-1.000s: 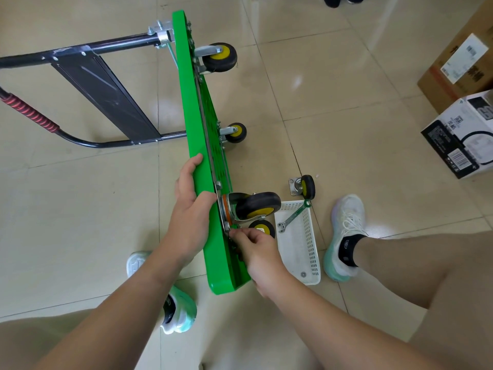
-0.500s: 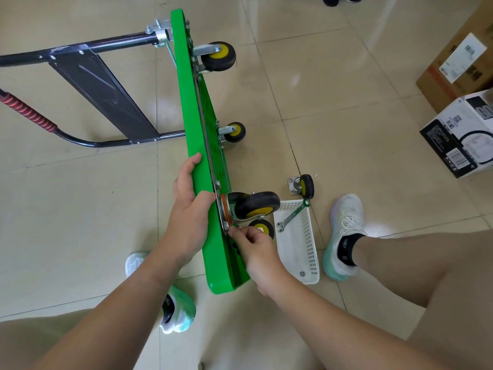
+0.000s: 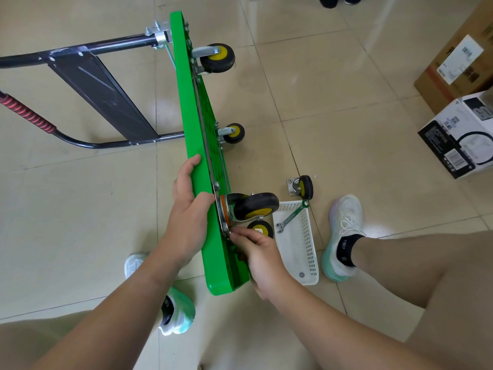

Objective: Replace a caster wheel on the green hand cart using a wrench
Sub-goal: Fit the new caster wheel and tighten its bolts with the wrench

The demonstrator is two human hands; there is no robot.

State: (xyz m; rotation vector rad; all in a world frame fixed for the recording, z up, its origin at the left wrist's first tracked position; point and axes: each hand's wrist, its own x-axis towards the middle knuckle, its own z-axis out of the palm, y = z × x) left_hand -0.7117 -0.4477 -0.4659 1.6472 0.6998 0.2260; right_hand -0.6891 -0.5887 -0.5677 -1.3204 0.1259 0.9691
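Head view: left hand (image 3: 186,217) clamps cart (image 3: 198,145) edge, right hand (image 3: 258,252) pinches at the caster plate (image 3: 221,222); wrench (image 3: 292,216) lies diagonal in basket (image 3: 306,249) just right of it.

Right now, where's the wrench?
Head view: the wrench lies in the white basket right of the green cart, far end on the rim near the loose caster.

The cart (image 3: 198,145) stands on edge on the floor (image 3: 333,116), with its handle (image 3: 88,97) to the left and its casters to the right. The left hand (image 3: 186,209) grips the cart's left face. The right hand (image 3: 256,252) pinches at the near caster (image 3: 256,205). To the right sits a basket (image 3: 310,252) holding a wrench (image 3: 292,216), and a loose caster (image 3: 302,186) lies just beyond it.
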